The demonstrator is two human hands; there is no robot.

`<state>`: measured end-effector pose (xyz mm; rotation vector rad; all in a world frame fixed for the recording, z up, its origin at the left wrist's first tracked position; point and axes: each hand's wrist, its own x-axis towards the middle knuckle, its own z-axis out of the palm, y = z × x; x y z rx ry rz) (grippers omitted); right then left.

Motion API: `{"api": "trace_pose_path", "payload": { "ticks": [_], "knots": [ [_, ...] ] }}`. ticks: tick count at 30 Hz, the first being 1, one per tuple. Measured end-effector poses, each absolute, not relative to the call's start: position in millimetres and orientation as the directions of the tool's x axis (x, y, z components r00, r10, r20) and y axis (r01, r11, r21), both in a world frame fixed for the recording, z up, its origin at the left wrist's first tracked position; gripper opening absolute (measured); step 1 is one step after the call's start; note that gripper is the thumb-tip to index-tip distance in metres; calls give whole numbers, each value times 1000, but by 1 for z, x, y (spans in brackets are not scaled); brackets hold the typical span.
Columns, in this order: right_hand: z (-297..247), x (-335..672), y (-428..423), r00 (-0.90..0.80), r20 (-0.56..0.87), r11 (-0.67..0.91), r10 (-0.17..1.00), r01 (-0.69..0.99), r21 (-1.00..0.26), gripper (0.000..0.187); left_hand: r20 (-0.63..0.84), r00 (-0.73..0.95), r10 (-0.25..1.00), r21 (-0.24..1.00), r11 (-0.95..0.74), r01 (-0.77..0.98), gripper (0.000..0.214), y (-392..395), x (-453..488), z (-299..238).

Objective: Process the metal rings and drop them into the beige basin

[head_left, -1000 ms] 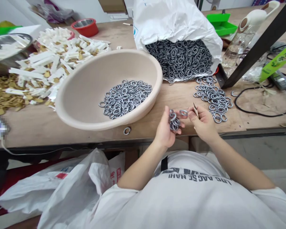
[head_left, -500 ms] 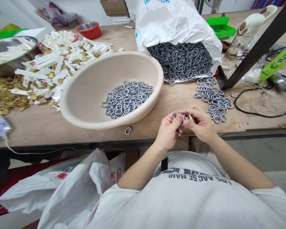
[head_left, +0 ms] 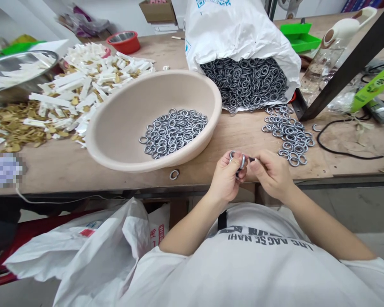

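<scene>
The person's left hand (head_left: pixel 225 177) held a small bunch of metal rings (head_left: pixel 238 163) above the front part of a wooden table (head_left: pixel 83 181), its fingers curled and pressed together around them. The right hand (head_left: pixel 270 172) was just beside it, with thumb and forefinger pinched on a thin dark tool (head_left: pixel 251 159) whose tip almost touched the rings. The fingers hid most of the tool, so its exact kind could not be told.

A single loose ring (head_left: pixel 174 174) lay near the table's edge, in front of a beige basin (head_left: pixel 115 151) that held a heap of rings (head_left: pixel 174 133). To the right, more rings lay in a loose pile (head_left: pixel 289 138), below a white sack (head_left: pixel 237 30) with rings spilling from its mouth (head_left: pixel 243 83). Far left lay white strips (head_left: pixel 83 81) and gold-colored pieces (head_left: pixel 16 128).

A slip of the thin tool could have jabbed the left fingers, since the hands were so close together. A loosened grip could have dropped rings, which might then have rolled off the edge and into the plastic bag (head_left: pixel 92 251) below. A bumped sack could have spread its rings further across the table.
</scene>
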<state>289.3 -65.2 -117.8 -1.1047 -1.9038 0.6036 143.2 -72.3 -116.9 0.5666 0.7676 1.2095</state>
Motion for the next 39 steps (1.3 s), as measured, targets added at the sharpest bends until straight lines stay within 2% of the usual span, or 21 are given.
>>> {"api": "trace_pose_path", "payload": {
  "ticks": [4,8,15,17,21,23,25,28,30,32,36,38,39],
  "knots": [
    [-113,291,-77,-391,457,595,799,629,-501,32,-227,63,972,764,218,-607,42,-71,146,-118],
    [-114,290,-77,-399,475,603,784,669,-434,33,-224,36,974,761,198,-618,41,-71,149,-118],
    [-114,287,-78,-398,481,606,781,666,-434,35,-241,50,969,771,222,-597,43,-73,150,-115],
    [-115,289,-73,-371,471,583,800,663,-469,38,-239,78,968,762,237,-602,43,-75,150,-115],
    [-119,313,-51,-48,456,369,889,665,-649,42,-262,194,945,721,325,-612,44,-79,147,-116],
    [-121,333,-41,45,436,276,899,715,-643,42,-287,195,938,700,344,-626,43,-77,141,-116],
    [-123,350,-38,0,404,224,915,832,-508,40,-311,165,936,670,339,-660,40,-72,134,-117],
    [-128,362,-42,-112,292,183,950,956,-228,38,-337,179,925,610,359,-707,35,-63,124,-116],
    [-132,360,-44,-130,218,161,967,978,-133,39,-346,205,915,587,382,-713,35,-57,121,-116],
    [-134,355,-42,-127,168,145,978,984,-100,33,-368,208,906,592,401,-699,41,-54,121,-116],
    [-132,346,-29,-128,137,144,982,982,-118,25,-378,132,917,704,377,-602,47,-53,124,-121],
    [-128,343,-25,-140,137,173,981,947,-271,23,-290,77,954,827,290,-481,44,-56,127,-125],
    [-124,341,-25,-164,123,201,979,888,-413,23,-220,51,974,894,222,-388,41,-57,128,-127]
  ]
}}
